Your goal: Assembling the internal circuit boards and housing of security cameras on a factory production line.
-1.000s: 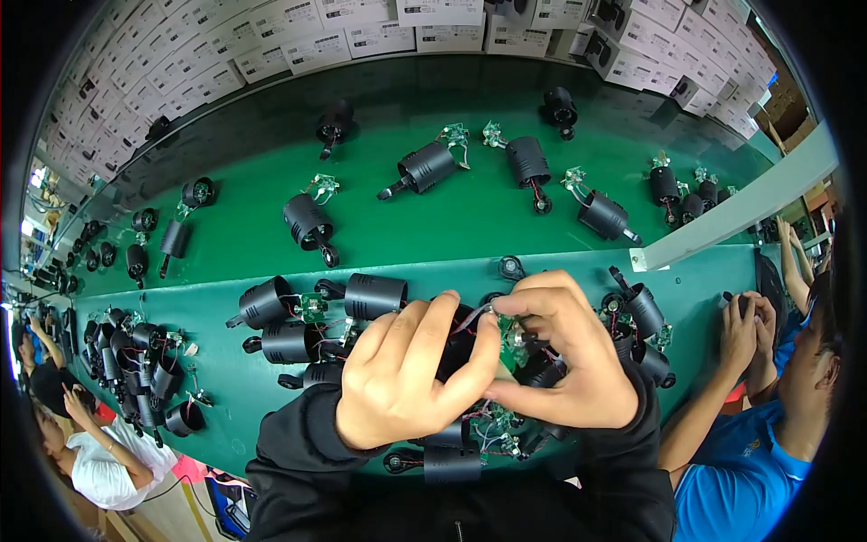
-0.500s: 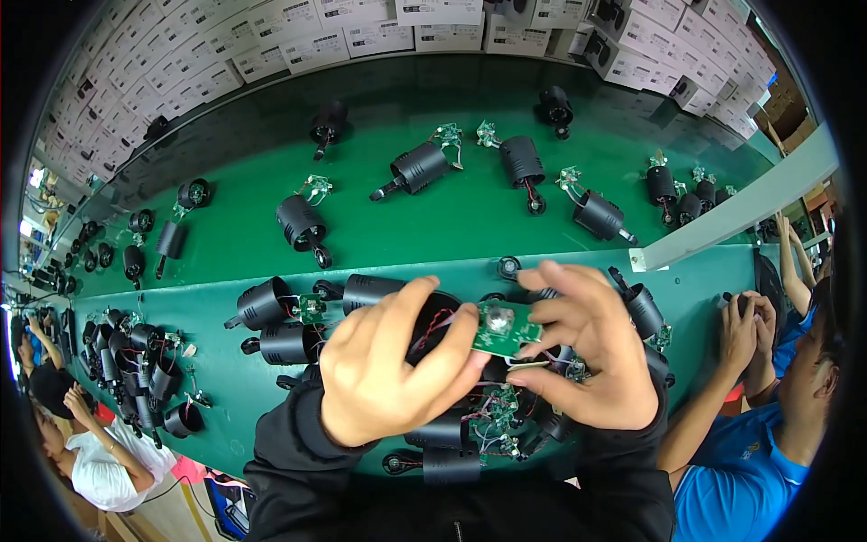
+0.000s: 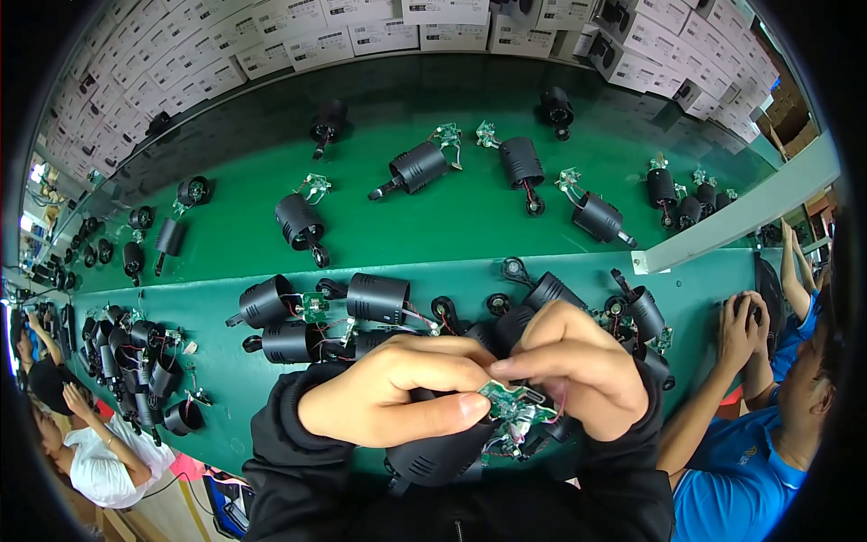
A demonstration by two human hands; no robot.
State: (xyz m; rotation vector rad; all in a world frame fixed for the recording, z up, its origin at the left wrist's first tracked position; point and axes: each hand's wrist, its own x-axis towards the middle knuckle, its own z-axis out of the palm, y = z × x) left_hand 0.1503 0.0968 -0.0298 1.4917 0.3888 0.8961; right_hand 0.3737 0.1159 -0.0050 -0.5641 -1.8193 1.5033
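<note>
My left hand pinches a green circuit board between thumb and fingers, low in front of my chest. A connector shows along the board's edge, and thin wires hang by its right end. My right hand is closed beside the board, with its fingers bent and their tips at the board's upper edge. What those fingers grip is hidden. Beneath my left hand lies a black slotted cylinder housing, partly covered by the hand. Under the board is a tangle of wires and small parts.
Other black housings with boards and wires lie just beyond my hands. More housings are spread over the raised green shelf. A heap of them sits at left. White boxes line the back; co-workers sit at both sides.
The board has been lowered toward me and turned, so its connector edge now shows instead of its clear domed part. My right fingers have closed in, and the left hand has flattened over a housing.
</note>
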